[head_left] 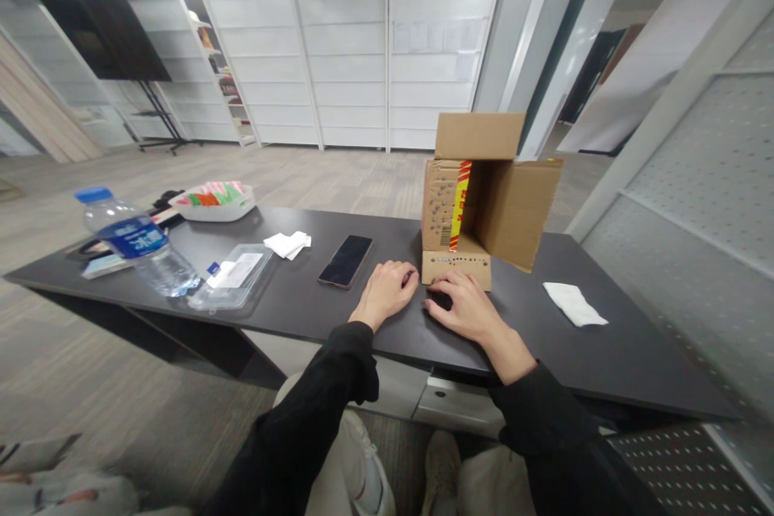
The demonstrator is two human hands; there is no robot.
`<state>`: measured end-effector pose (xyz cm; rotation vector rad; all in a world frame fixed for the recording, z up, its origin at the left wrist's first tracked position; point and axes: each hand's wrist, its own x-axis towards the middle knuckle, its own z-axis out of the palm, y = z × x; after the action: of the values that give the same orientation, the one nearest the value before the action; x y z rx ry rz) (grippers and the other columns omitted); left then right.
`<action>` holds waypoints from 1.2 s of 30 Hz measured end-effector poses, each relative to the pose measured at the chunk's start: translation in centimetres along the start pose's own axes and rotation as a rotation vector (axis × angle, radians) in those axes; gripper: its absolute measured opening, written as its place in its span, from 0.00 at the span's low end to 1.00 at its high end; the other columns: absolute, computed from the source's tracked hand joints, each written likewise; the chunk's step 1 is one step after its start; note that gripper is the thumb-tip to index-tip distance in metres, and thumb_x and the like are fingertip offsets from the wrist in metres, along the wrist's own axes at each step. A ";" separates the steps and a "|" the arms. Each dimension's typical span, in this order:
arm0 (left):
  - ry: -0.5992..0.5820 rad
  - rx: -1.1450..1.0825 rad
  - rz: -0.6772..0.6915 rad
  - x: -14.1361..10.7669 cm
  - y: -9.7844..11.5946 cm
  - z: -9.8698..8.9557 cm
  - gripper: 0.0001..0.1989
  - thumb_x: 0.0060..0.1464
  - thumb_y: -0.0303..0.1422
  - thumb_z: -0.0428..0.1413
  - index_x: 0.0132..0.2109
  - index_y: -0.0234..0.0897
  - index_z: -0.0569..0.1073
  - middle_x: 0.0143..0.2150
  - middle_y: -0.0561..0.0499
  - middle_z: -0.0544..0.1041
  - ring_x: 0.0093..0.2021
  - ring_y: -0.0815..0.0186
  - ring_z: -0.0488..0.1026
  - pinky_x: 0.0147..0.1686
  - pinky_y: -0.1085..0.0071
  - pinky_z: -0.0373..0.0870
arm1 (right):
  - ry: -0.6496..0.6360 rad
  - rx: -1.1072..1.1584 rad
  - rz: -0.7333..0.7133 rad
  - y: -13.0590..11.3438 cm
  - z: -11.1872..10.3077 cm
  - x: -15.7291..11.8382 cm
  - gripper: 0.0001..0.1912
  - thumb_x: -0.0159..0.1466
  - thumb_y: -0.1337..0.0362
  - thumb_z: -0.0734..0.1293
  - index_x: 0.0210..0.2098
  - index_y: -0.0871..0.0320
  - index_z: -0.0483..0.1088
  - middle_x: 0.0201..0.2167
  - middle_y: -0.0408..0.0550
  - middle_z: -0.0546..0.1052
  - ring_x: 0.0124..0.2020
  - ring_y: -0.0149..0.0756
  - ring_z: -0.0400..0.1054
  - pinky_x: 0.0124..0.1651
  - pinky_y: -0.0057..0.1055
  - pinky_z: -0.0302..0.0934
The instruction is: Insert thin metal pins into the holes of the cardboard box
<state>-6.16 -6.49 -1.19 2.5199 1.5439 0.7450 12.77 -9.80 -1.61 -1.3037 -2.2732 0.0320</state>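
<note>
Two bare hands at centre of the frame, just below the middle, both over the table point(634, 355), nothing visibly gripped. Box point(508, 214) stands right of centre, open side facing the wearer: top flap point(480, 135) up, right flap swung out, bottom flap point(456, 260) folded down. Right hand point(468, 308) just in front of the bottom flap, fingers bent, thumb apart from them; can't tell if fingertips touch the flap. Left hand point(388, 289) just left of the flap, fingers curled close together; can't tell what, if anything, is under them. Phone point(346, 261) near that hand, tissue point(574, 304) at right of frame. Step in hand, my read: a pause at the open box. A next move on the box would call for spread fingers, one hand steadying it.
</note>
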 end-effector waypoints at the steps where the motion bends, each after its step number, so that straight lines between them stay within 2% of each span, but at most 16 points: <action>1: 0.000 -0.001 0.000 0.0 0.0 0.0 0.12 0.64 0.35 0.47 0.41 0.41 0.76 0.39 0.50 0.79 0.41 0.63 0.73 0.43 0.67 0.63 | -0.006 0.003 -0.008 0.0 0.0 0.0 0.09 0.62 0.58 0.68 0.39 0.54 0.77 0.42 0.49 0.78 0.46 0.43 0.69 0.50 0.42 0.58; 7: 0.003 -0.002 0.003 0.0 0.0 0.0 0.12 0.64 0.35 0.47 0.41 0.41 0.76 0.39 0.50 0.80 0.42 0.63 0.73 0.43 0.66 0.63 | -0.023 0.005 -0.035 -0.1 0.0 -0.1 0.13 0.62 0.53 0.68 0.40 0.53 0.77 0.43 0.50 0.77 0.47 0.43 0.69 0.50 0.43 0.58; 14: 0.006 0.001 0.006 0.0 0.0 0.0 0.12 0.64 0.35 0.47 0.41 0.41 0.75 0.38 0.50 0.79 0.41 0.62 0.73 0.43 0.67 0.63 | -0.049 0.016 -0.050 -0.1 -0.4 -0.2 0.15 0.59 0.55 0.70 0.44 0.54 0.75 0.45 0.50 0.76 0.48 0.44 0.68 0.51 0.43 0.56; 24: 0.006 0.007 0.014 0.0 0.0 0.0 0.12 0.65 0.36 0.47 0.41 0.41 0.75 0.39 0.50 0.80 0.41 0.62 0.73 0.42 0.66 0.62 | -0.081 0.002 -0.038 -0.2 -0.5 -0.1 0.12 0.59 0.58 0.70 0.41 0.54 0.75 0.44 0.48 0.77 0.48 0.44 0.68 0.51 0.42 0.55; 31: 0.011 0.013 0.015 0.0 0.0 0.1 0.12 0.65 0.35 0.47 0.41 0.41 0.75 0.38 0.50 0.80 0.41 0.62 0.73 0.42 0.66 0.62 | -0.088 0.061 -0.083 -0.3 -0.6 -0.1 0.15 0.60 0.56 0.70 0.46 0.55 0.75 0.48 0.50 0.77 0.50 0.45 0.67 0.52 0.43 0.56; 36: 0.018 0.007 0.021 0.0 0.0 0.1 0.12 0.65 0.35 0.47 0.41 0.41 0.75 0.39 0.51 0.80 0.41 0.62 0.73 0.42 0.66 0.62 | -0.098 0.057 -0.110 -0.4 -0.4 -0.1 0.13 0.62 0.56 0.70 0.44 0.54 0.76 0.47 0.49 0.78 0.48 0.43 0.67 0.50 0.42 0.56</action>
<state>-6.13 -6.50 -1.29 2.5449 1.5314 0.7686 12.62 -10.15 -1.20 -1.1697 -2.4056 0.1235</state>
